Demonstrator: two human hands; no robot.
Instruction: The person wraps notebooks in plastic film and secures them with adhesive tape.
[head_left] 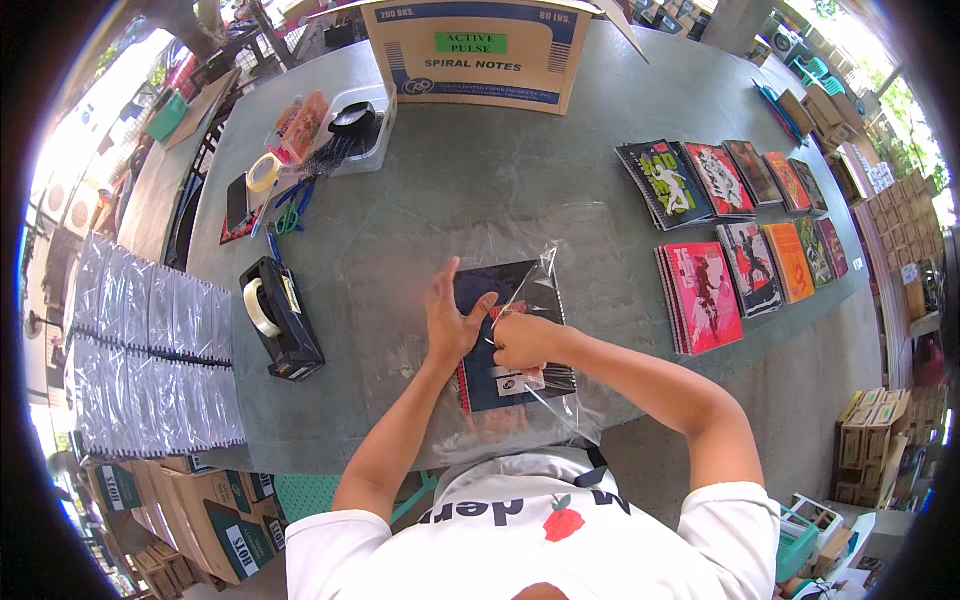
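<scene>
Head view: my left hand (452, 318) presses flat on the notebook (512, 340); my right hand (520, 342) pinches its clear wrap (525, 290), fingertips hidden.

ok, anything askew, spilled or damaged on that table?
Nothing stands out. Both hands, left hand and right hand, press on a dark spiral notebook inside a clear plastic sleeve. The tape dispenser sits upright, and the notebook stacks lie in tidy overlapping rows. Loose scissors and tape roll look like ordinary clutter.

A black tape dispenser (281, 318), cardboard box (480, 50) and stacked spiral notebooks (740, 230) occupy the table (480, 190).
</scene>
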